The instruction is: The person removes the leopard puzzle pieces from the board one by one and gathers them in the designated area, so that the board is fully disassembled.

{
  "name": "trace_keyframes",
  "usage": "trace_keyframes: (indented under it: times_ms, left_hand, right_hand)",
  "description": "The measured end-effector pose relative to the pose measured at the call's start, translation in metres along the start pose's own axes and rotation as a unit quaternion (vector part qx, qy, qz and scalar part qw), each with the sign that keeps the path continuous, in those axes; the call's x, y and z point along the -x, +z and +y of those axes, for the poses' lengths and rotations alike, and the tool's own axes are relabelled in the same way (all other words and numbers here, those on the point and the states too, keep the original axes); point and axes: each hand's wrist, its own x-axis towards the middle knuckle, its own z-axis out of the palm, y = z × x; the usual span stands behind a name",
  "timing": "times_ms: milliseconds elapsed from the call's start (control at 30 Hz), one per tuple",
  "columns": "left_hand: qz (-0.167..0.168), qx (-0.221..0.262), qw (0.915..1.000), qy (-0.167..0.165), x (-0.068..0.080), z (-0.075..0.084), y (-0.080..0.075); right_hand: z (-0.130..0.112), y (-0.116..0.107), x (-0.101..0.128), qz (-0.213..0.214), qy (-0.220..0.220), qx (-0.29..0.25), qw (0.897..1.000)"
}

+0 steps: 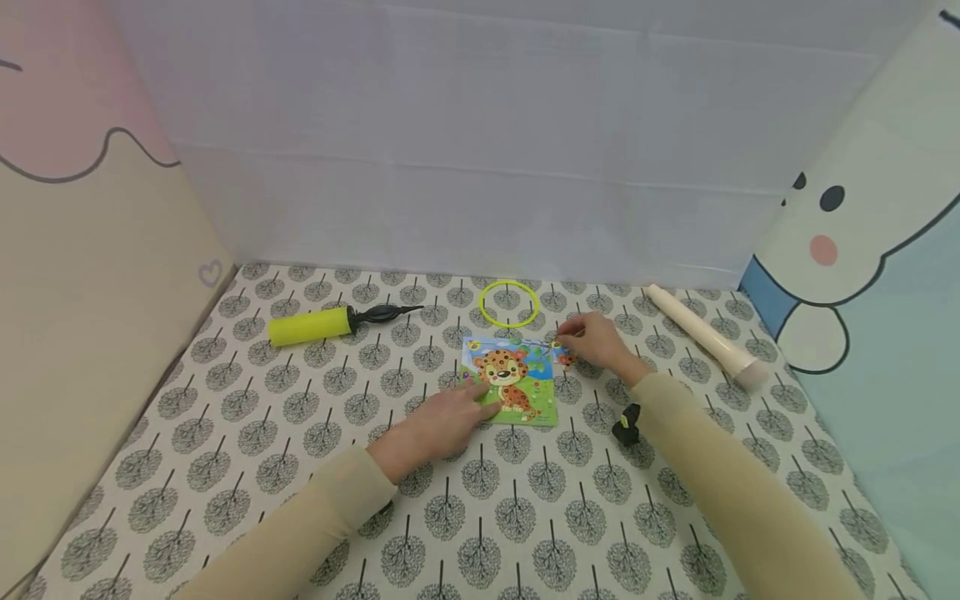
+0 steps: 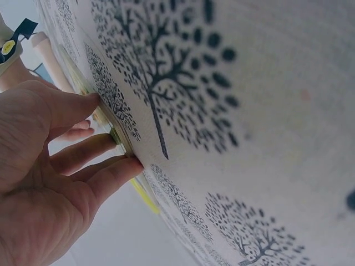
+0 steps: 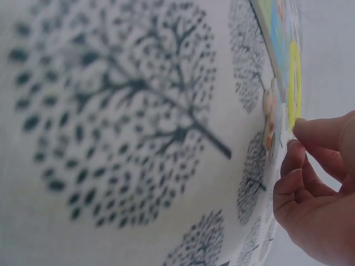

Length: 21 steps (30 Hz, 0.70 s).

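Head view: hands flat on puzzle

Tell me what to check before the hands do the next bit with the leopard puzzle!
1. Left hand steadies the leopard puzzle, fingers flat on its near-left corner: ok.
2. Right hand has the small orange piece at its fingertips: ok.
3. Piece held firmly enough to lift: cannot tell.
4. Puzzle lies flat on the tree-print cloth: ok.
5. Yellow ring lies behind the puzzle, apart from it: ok.
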Motion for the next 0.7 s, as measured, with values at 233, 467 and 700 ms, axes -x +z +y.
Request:
trace_keyframes:
  times_ms: [233, 467, 700]
  left_hand:
    - [-0.004, 0.004, 1.0000, 0.001, 0.000, 0.000, -0.001]
    - [-0.007, -0.001, 1.0000, 0.006, -0.001, -0.001, 0.000]
    - [-0.004, -0.003, 1.0000, 0.005, 0.000, -0.001, -0.002]
  right_hand:
    - [-0.015, 0.010, -0.006, 0.001, -0.030, 0.005, 1.000]
    - [-0.030, 0.028, -0.013, -0.026, -0.087, 0.046, 0.995]
    - [-0.046, 0.042, -0.018, -0.047, -0.100, 0.041, 0.993]
